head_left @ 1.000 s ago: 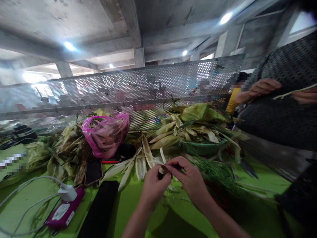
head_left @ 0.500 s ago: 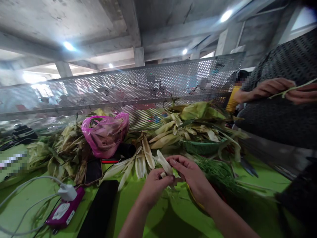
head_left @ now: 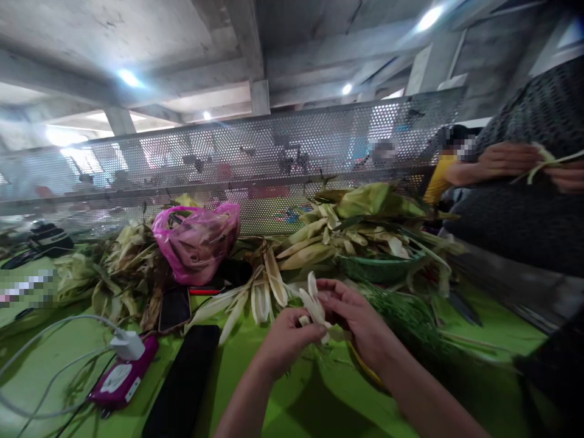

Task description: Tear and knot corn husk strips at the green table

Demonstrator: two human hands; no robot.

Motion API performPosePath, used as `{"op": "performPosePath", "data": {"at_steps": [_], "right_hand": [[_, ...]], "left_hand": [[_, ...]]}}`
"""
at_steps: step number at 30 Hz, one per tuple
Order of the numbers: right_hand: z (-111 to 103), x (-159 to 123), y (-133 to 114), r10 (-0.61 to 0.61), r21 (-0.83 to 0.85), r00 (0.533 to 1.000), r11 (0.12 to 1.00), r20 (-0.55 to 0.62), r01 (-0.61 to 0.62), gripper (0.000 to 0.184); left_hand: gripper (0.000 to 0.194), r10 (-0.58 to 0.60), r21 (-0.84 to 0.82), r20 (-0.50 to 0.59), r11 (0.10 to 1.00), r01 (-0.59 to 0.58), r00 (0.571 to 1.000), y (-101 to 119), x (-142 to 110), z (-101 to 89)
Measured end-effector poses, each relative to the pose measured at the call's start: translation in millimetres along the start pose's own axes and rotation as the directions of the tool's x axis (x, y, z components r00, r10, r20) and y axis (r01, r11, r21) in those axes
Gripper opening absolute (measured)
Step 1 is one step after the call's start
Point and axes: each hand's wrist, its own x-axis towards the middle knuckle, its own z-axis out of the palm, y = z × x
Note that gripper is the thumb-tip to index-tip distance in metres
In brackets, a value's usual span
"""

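Note:
Pale strips of corn husk [head_left: 314,304] stand up between my two hands over the green table. My left hand [head_left: 292,337] is closed, its thumb pressed on the lower part of the strips. From the other side, my right hand [head_left: 347,307] pinches the husk with thumb and fingers bent; its fingertips are partly hidden. Just behind my hands, loose dry husks [head_left: 262,292] lie fanned out. A heap of green shredded strands [head_left: 406,316] sits to the right of my right hand, above a yellow rim [head_left: 365,368].
A pink plastic bag [head_left: 198,243], a phone [head_left: 174,309], a black case [head_left: 187,377] and a purple power strip [head_left: 125,374] with cables lie left. More husks fill a green basket [head_left: 381,269] behind. A knife [head_left: 464,307] lies right, near a co-worker's hands [head_left: 511,161] holding a strand.
The pale husk between my hands has spread into two upright strips, where one stood before. The co-worker's strand is now looped. The view has shifted slightly.

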Motion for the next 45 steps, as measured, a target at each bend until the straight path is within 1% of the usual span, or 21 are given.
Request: {"op": "performPosePath", "data": {"at_steps": [2,4,6,8,9,11,12,14,16,17,20,23,26,29,31,35,39,41,45], "right_hand": [[-1,0,-2,-0.043,0.061,0.998,0.997,-0.036,0.045,0.042],[-1,-2,-5,-0.102,0.069,0.993,0.992,-0.063,0.106,0.039],[-1,-5,-9,-0.175,0.001,0.984,0.985,-0.039,0.175,0.029],[-1,-7,-12,-0.237,-0.144,0.970,0.959,0.054,0.242,0.021],[-1,-8,-14,-0.260,-0.240,0.959,0.929,0.116,0.281,0.019],[-1,-9,-15,-0.296,-0.432,0.928,0.823,0.228,0.369,0.015],[-1,-9,-15,-0.311,-0.508,0.914,0.761,0.261,0.404,0.013],[-1,-8,-13,-0.337,-0.610,0.897,0.658,0.286,0.442,0.011],[-2,-7,-11,-0.357,-0.664,0.891,0.598,0.281,0.450,0.008],[-3,-7,-10,-0.365,-0.680,0.888,0.577,0.281,0.452,0.007],[-5,-7,-11,-0.388,-0.706,0.871,0.523,0.301,0.477,0.004],[-7,-6,-13,-0.397,-0.714,0.846,0.469,0.356,0.520,0.006],[-8,-7,-14,-0.396,-0.721,0.826,0.421,0.401,0.551,0.008],[-7,-8,-13,-0.401,-0.734,0.824,0.397,0.400,0.551,0.009],[-5,-10,-14,-0.383,-0.733,0.831,0.408,0.403,0.544,0.010],[0,-15,-17,-0.300,-0.722,0.849,0.448,0.435,0.528,0.014],[1,-15,-20,-0.255,-0.702,0.839,0.462,0.480,0.542,0.018],[0,-15,-21,-0.244,-0.693,0.836,0.471,0.492,0.546,0.020],[-1,-15,-22,-0.238,-0.689,0.839,0.484,0.488,0.539,0.018]], "left_hand": [[0.018,-0.024,-0.010,-0.016,1.000,0.024,1.000,2,0,-0.5],[0.018,-0.049,-0.026,-0.032,0.999,0.048,0.998,3,0,-0.8],[0.018,-0.071,-0.021,-0.082,0.997,0.070,0.994,3,2,-1.4],[0.018,-0.087,0.007,-0.145,0.996,0.089,0.986,2,4,-3.2],[0.018,-0.083,0.036,-0.169,0.995,0.090,0.982,1,5,-4.6],[0.018,-0.055,0.135,-0.190,0.987,0.081,0.980,-2,7,-7.5],[0.017,-0.038,0.202,-0.198,0.976,0.079,0.979,-3,8,-8.9],[0.018,-0.017,0.333,-0.214,0.939,0.089,0.977,-5,8,-10.7],[0.019,-0.007,0.402,-0.209,0.911,0.092,0.978,-5,7,-11.5],[0.020,-0.004,0.406,-0.194,0.910,0.084,0.981,-5,7,-11.6],[0.019,-0.011,0.340,-0.146,0.938,0.061,0.989,-3,5,-12.6],[0.019,-0.019,0.280,-0.119,0.959,0.052,0.993,-1,3,-15.1],[0.019,-0.028,0.310,-0.103,0.949,0.058,0.994,-1,2,-17.6],[0.019,-0.051,0.403,-0.138,0.909,0.103,0.989,-2,2,-18.7],[0.019,-0.054,0.455,-0.146,0.883,0.116,0.988,-3,2,-18.6],[0.020,-0.035,0.528,-0.121,0.844,0.094,0.992,-4,1,-18.1],[0.019,-0.010,0.603,-0.132,0.793,0.088,0.991,-3,1,-18.1],[0.017,-0.010,0.608,-0.131,0.789,0.088,0.991,-2,0,-18.4],[0.015,-0.039,0.578,-0.124,0.809,0.104,0.992,-2,0,-19.5]]}}
